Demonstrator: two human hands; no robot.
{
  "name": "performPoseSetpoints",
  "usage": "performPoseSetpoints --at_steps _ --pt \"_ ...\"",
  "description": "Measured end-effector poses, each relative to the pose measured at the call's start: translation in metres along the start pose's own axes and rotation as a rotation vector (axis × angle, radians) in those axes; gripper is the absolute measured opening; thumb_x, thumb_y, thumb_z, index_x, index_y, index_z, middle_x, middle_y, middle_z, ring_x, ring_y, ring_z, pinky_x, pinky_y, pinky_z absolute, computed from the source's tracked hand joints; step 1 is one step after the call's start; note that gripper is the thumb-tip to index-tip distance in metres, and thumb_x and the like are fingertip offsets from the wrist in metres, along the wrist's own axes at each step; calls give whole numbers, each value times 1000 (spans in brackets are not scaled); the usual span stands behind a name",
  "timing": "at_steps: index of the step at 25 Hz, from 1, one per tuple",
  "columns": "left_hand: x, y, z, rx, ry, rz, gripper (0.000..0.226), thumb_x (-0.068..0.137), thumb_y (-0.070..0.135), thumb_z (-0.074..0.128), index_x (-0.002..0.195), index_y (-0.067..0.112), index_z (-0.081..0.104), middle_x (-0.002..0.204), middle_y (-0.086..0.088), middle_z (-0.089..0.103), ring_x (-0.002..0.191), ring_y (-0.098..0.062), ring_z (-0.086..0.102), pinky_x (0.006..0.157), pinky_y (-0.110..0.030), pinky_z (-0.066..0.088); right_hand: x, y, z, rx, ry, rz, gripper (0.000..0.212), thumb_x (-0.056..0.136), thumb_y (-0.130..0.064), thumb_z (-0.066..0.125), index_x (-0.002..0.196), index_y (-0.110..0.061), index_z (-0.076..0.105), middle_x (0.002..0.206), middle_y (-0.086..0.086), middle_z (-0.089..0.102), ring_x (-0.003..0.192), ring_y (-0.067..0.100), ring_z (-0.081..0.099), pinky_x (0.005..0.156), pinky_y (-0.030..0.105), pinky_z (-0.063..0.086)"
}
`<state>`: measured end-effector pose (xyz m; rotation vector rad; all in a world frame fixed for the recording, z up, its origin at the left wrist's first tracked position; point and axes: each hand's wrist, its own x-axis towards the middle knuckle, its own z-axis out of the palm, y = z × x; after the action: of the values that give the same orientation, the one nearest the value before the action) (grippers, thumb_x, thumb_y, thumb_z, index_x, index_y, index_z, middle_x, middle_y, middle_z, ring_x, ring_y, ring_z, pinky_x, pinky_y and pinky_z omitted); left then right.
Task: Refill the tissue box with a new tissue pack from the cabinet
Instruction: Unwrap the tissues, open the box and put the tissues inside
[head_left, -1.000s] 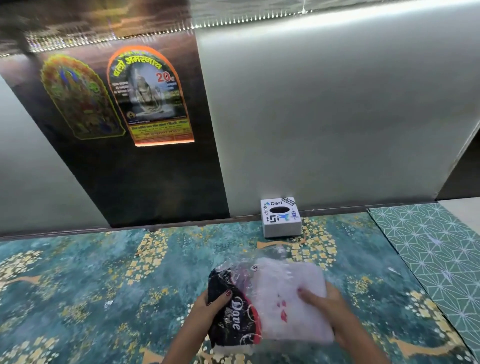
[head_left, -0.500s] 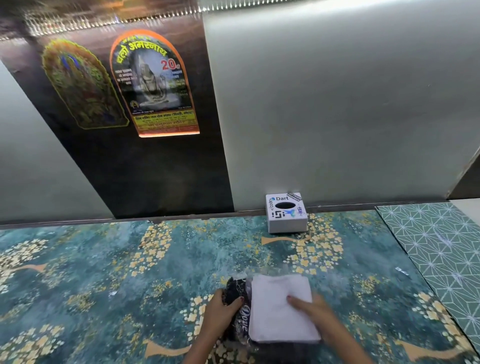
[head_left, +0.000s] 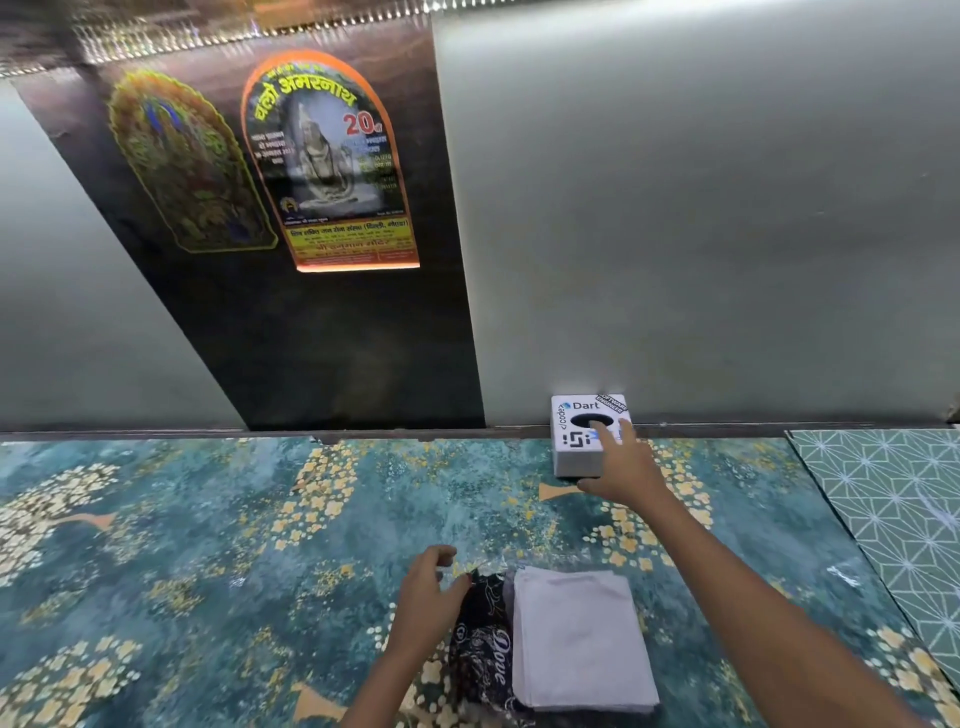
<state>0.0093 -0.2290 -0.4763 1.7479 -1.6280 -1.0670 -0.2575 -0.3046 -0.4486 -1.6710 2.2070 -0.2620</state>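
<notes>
A white stack of tissues lies flat on the patterned surface, half out of its black and clear plastic wrapper. My left hand rests at the wrapper's left edge, fingers curled and touching the plastic. A small white tissue box with stickers and a dark oval slot stands against the back wall. My right hand is stretched out to it, fingers spread over the box's top and right side, thumb at its front lower corner.
The teal floral cloth covers the surface. A green geometric mat lies at the right. Behind stand grey panels and a dark panel with two posters.
My right hand left the tissue stack and reached forward to the tissue box. The tissues and wrapper now lie on the surface. My left hand has loosened on the wrapper.
</notes>
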Motion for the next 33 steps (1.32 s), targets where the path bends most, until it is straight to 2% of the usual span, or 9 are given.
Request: performPoseSetpoints --at_steps 3,6,9,14,16,18,22,28,33 --pt "4 13 -8 38 -30 58 30 84 15 61 112 13 52 106 -2 52 102 -18 51 85 -27 39 29 -1 18 -281 -91 -5 86 75 -30 68 141 -30 12 155 8 0 137 43 11 102 55 34" --pt "-3 21 -17 8 -28 108 22 84 14 61 102 22 51 105 -2 55 104 -19 52 84 -27 40 43 -4 16 -266 5 30 56 79 -16 61 128 -12 36 139 10 34 128 39 25 98 52 39" --pt "-12 26 -22 -164 -33 57 26 82 12 63 102 25 50 105 -1 58 105 -22 55 78 -23 43 29 -10 -11 -113 45 -93 35 69 -28 74 95 -9 60 111 13 56 113 32 42 86 38 41" --pt "-36 58 -19 -732 -317 -103 91 51 37 79 129 20 35 116 3 53 115 -27 53 75 -25 51 -104 -10 -28 570 169 -479 64 53 -47 77 105 -11 65 106 -14 58 104 9 50 89 11 38" --pt "-44 66 -9 -781 -509 -94 78 61 38 80 128 17 45 107 12 60 116 -27 54 69 -17 55 -153 -3 -15 682 124 -551 65 52 -63 70 107 -28 63 114 -28 57 112 -2 50 95 6 36" --pt "-53 67 -2 -954 -649 -104 73 53 48 82 114 13 61 104 1 71 102 -25 63 82 -35 56 -181 4 0 774 56 -518 62 56 -65 67 112 -37 58 121 -25 51 117 -1 49 98 17 42" --pt "-69 59 3 -922 -684 -125 100 37 55 84 121 12 52 118 -17 56 113 -35 49 103 -63 31 -209 8 10 898 -26 -476 55 56 -59 74 107 -42 61 118 -23 46 118 8 49 99 36 46" --pt "-77 52 -2 -873 -605 -86 92 28 56 85 108 16 61 116 -21 58 108 -40 54 102 -66 32 -228 -11 14 1180 -333 -295 109 29 -66 80 123 -55 25 141 -12 28 130 13 37 107 49 37" --pt "-76 56 -4 -821 -620 45 90 31 56 84 108 15 61 98 -7 72 93 -30 65 81 -49 54 -226 -20 3 1374 -456 -189 113 14 -63 82 117 -48 37 140 -9 38 103 16 61 72 35 56"
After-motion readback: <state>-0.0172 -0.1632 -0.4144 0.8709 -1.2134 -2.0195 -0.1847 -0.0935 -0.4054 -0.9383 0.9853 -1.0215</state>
